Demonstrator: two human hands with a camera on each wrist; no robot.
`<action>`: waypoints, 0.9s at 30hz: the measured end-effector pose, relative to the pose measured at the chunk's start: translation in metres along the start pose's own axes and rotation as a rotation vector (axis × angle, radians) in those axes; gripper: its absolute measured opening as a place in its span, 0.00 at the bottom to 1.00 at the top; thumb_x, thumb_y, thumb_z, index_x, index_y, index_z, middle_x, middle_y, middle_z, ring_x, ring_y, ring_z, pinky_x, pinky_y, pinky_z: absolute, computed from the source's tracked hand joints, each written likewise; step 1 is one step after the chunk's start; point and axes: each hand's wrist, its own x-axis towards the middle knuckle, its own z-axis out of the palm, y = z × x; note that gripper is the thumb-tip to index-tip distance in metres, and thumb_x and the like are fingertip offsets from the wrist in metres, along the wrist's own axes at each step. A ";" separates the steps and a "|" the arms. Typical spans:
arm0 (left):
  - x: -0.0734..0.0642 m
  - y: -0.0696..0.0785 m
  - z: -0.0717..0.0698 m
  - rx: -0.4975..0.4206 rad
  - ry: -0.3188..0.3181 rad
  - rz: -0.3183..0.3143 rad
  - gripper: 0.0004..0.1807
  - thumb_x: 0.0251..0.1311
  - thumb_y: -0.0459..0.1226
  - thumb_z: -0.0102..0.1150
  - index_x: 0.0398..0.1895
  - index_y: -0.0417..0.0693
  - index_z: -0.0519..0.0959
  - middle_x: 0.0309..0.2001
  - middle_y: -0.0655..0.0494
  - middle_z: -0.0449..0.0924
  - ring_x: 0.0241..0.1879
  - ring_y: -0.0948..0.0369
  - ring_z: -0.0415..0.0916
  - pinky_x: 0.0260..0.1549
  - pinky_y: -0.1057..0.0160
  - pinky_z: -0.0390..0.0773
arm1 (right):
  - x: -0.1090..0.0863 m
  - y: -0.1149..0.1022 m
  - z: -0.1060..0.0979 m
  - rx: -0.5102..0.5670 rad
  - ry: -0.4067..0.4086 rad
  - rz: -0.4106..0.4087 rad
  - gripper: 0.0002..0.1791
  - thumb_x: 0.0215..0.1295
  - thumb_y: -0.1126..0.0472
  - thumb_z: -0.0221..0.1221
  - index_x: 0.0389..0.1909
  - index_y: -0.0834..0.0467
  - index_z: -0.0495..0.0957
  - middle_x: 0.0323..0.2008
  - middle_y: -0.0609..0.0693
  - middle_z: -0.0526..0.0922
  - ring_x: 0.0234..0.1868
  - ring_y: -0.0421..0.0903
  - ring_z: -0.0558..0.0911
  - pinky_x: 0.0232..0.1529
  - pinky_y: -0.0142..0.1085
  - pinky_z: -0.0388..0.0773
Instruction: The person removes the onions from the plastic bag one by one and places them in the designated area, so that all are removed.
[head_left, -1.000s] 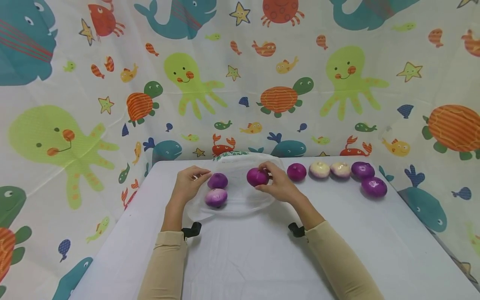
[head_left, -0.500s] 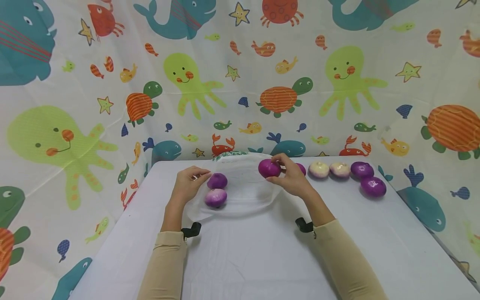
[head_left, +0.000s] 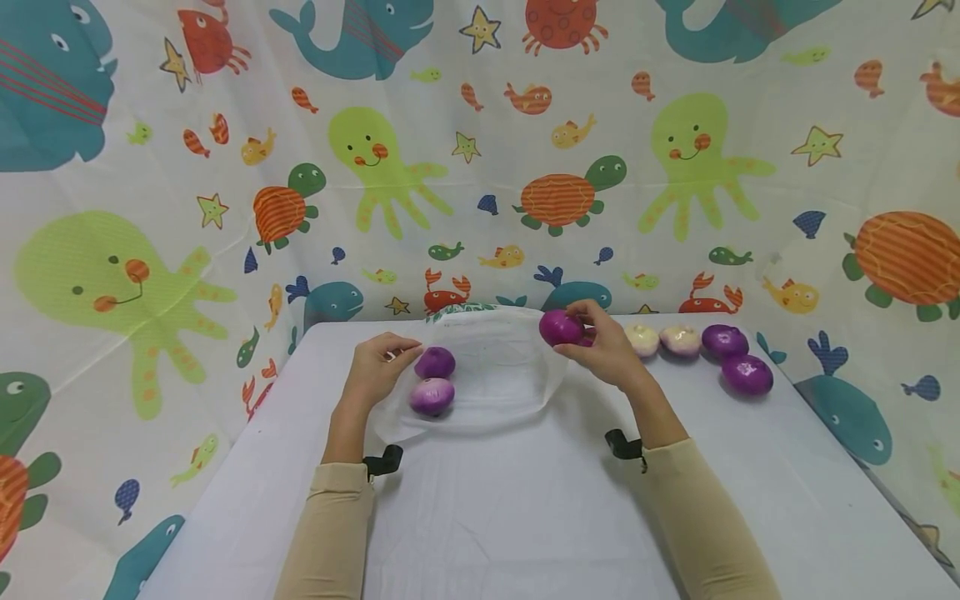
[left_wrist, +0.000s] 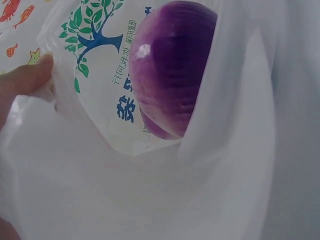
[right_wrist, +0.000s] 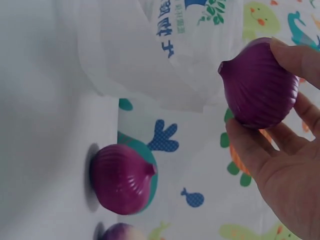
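Note:
My left hand (head_left: 378,367) pinches the rim of a white plastic bag (head_left: 502,375) printed with a green-leaved tree. Two purple onions (head_left: 435,362) lie at the bag's mouth, just right of that hand; the left wrist view has a purple onion (left_wrist: 167,70) between the bag's sides. Over the bag's right end, my right hand (head_left: 600,343) grips another purple onion (right_wrist: 260,85) between thumb and fingers, raised off the table. Behind this hand, a further purple onion (right_wrist: 122,179) stands on the table, mostly hidden in the head view.
Along the table's back right lie two whitish onions (head_left: 681,342) and two dark purple ones (head_left: 747,375). A curtain with sea animals (head_left: 480,167) hangs right behind the white table (head_left: 480,517).
My right hand has moved right and slightly away with the onion, from over the bag's middle to its right end. The left hand stays at the bag's rim.

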 end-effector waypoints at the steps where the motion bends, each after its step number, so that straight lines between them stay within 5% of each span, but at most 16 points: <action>1: 0.000 0.000 0.000 0.000 0.001 0.001 0.09 0.68 0.42 0.68 0.46 0.51 0.90 0.42 0.55 0.89 0.44 0.56 0.79 0.48 0.56 0.80 | 0.000 0.001 -0.001 0.002 0.002 0.006 0.35 0.62 0.60 0.74 0.66 0.52 0.67 0.69 0.60 0.73 0.69 0.65 0.74 0.65 0.60 0.76; 15: -0.001 0.000 0.000 -0.004 0.003 -0.006 0.10 0.68 0.43 0.69 0.47 0.52 0.90 0.43 0.55 0.89 0.45 0.56 0.80 0.49 0.56 0.79 | 0.000 0.011 -0.018 -0.011 0.031 0.015 0.35 0.62 0.58 0.74 0.65 0.52 0.67 0.70 0.62 0.72 0.72 0.65 0.71 0.67 0.61 0.73; 27: -0.001 -0.001 -0.001 0.003 0.005 0.002 0.10 0.68 0.43 0.68 0.47 0.52 0.90 0.42 0.55 0.89 0.44 0.56 0.79 0.48 0.56 0.80 | -0.008 0.013 -0.047 0.020 0.093 0.106 0.37 0.64 0.58 0.73 0.68 0.58 0.64 0.71 0.63 0.69 0.73 0.65 0.69 0.69 0.60 0.71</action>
